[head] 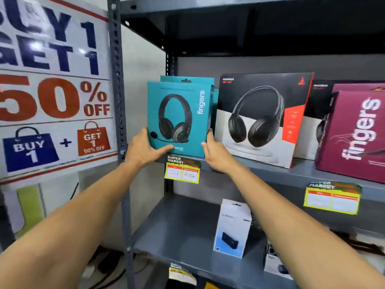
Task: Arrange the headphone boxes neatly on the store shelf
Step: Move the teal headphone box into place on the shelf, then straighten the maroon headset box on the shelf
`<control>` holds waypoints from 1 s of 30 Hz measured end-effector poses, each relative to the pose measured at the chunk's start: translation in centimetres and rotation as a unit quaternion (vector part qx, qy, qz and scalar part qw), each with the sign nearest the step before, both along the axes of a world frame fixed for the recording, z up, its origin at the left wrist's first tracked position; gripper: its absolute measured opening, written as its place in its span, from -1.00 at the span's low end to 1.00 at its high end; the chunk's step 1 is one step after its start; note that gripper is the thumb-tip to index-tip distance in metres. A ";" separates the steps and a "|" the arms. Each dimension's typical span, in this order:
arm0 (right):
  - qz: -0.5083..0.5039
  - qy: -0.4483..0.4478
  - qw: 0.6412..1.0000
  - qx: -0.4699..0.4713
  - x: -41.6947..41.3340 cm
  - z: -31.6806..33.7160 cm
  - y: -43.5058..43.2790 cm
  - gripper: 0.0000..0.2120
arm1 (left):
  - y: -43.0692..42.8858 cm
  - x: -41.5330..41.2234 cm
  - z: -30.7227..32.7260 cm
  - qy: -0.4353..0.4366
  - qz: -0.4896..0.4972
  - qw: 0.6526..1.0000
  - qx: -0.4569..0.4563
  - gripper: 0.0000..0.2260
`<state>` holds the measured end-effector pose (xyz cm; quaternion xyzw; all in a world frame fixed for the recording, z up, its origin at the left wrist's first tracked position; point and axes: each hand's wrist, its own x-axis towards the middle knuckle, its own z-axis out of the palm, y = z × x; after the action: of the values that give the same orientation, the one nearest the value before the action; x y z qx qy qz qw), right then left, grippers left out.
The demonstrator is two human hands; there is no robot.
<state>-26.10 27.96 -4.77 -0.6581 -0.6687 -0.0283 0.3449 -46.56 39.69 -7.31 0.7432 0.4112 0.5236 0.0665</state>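
A teal cardboard headphone box [179, 119] printed with a black headset stands upright at the left end of the grey metal store shelf [291, 174], with a second teal box [187, 79] just behind it. The left hand [143, 151] grips its lower left edge, thumb across the front; the right hand [214, 153] clasps its lower right edge. To its right stands a black, white and red headphone box [262, 119], then a maroon box [354, 134]. A yellow price tag [182, 173] hangs below. A sale poster [54, 84] hangs at left.
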 end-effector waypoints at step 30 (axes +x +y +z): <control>-0.287 0.027 0.895 0.340 28.6 -0.3 -26.3 -0.25 | -24.5 33.4 3.3 -0.132 -0.320 0.936 0.062 -0.43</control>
<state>2.54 1.70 -5.10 -0.6647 -0.3905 -0.3339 0.5424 -13.14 15.19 -4.03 0.7625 0.1062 0.5924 0.2374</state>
